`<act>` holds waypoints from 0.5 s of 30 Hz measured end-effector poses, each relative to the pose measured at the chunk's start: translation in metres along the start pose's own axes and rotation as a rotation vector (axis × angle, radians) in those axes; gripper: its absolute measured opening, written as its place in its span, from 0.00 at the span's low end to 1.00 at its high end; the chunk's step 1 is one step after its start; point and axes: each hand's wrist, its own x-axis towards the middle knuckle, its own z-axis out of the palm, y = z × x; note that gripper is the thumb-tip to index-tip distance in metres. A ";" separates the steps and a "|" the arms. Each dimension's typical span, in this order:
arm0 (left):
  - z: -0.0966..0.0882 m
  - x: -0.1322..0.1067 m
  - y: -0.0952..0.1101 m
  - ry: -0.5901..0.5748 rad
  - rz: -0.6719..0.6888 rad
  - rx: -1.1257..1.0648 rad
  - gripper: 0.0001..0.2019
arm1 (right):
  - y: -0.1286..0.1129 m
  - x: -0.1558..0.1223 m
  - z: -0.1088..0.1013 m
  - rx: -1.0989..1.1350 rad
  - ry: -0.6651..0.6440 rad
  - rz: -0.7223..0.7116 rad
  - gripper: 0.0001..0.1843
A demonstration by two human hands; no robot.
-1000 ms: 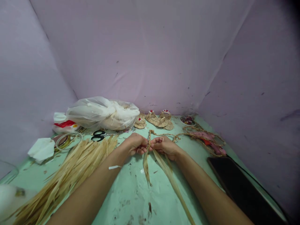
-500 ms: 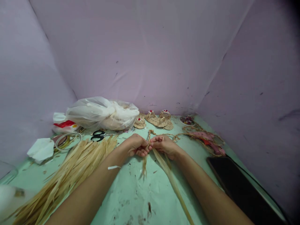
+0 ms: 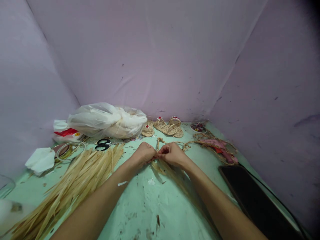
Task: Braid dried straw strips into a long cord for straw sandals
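Note:
Close together over the middle of the table, both hands work on a braided cord (image 3: 158,144) of dried plant fibre. My left hand (image 3: 145,153) pinches its near end, fingers curled under and partly hidden. Touching it, my right hand (image 3: 173,154) has thumb and fingertips closed on the fibre strands beside that end. Long pale strips (image 3: 178,178) trail from the hands toward me, blurred by motion. Beyond the hands the cord bends right and runs to a coiled heap (image 3: 225,146) lying with pink cloth.
Left lies a bundle of dried strips (image 3: 72,186), near black-handled scissors (image 3: 103,144) and tape rolls (image 3: 65,151). A stuffed plastic bag (image 3: 105,120), small woven slippers (image 3: 165,127) and a dish of beads (image 3: 198,127) line the back wall. A dark flat device (image 3: 252,196) is at right.
The loose strips have swung and are now blurred, with a short end spread beneath the hands. My left fingers have turned under, and my right hand has shifted slightly. The view moved a little.

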 end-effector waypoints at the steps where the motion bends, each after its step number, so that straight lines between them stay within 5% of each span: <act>1: 0.002 0.001 -0.001 0.026 0.025 0.000 0.08 | -0.001 -0.001 -0.001 -0.035 0.016 0.001 0.07; 8: 0.006 -0.001 0.000 0.038 -0.024 -0.066 0.07 | -0.020 -0.012 -0.009 -0.278 0.047 0.151 0.08; 15: 0.003 -0.005 0.002 -0.017 -0.107 -0.164 0.07 | -0.055 -0.033 0.006 -0.640 0.154 0.014 0.11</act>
